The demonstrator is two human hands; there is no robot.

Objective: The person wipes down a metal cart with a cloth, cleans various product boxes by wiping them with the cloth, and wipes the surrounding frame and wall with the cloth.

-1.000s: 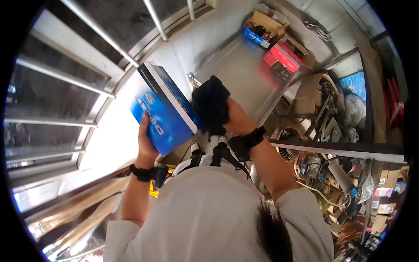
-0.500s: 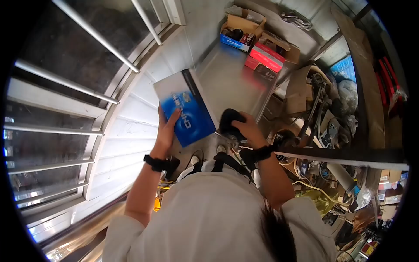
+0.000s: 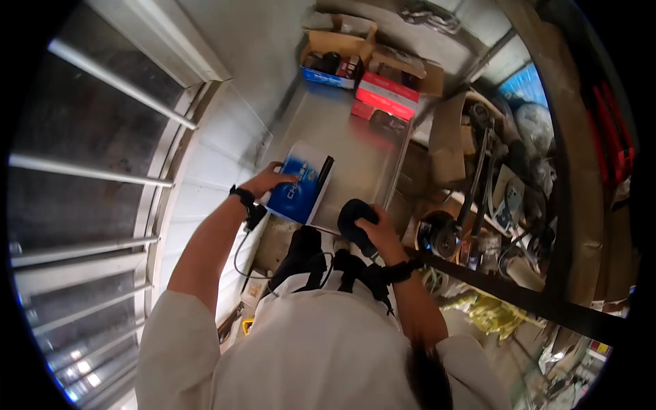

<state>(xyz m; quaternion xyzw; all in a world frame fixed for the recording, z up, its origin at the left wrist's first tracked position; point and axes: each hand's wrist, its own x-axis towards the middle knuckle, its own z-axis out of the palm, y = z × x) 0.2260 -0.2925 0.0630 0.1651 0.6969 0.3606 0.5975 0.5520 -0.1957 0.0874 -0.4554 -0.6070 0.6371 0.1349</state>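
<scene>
My left hand (image 3: 268, 180) grips the left side of a blue and white box (image 3: 298, 183), with fingers lying over its printed face. The box is over the near left part of a metal tabletop (image 3: 355, 160); whether it rests there is hard to tell. In my right hand (image 3: 383, 232) is a black object (image 3: 355, 219), held to the right of the box near the tabletop's front edge. Its exact kind is unclear. Both wrists wear black straps.
At the tabletop's far end stand an open blue carton (image 3: 329, 76) with dark parts and a red box (image 3: 387, 94). Metal parts and a cardboard box (image 3: 449, 140) crowd the right, behind a dark beam (image 3: 519, 295). Barred windows (image 3: 102, 137) line the left.
The blue and white box has gone from in front of the white wall to over the metal tabletop, its face turned. The black object stays in my right hand. The view has shifted.
</scene>
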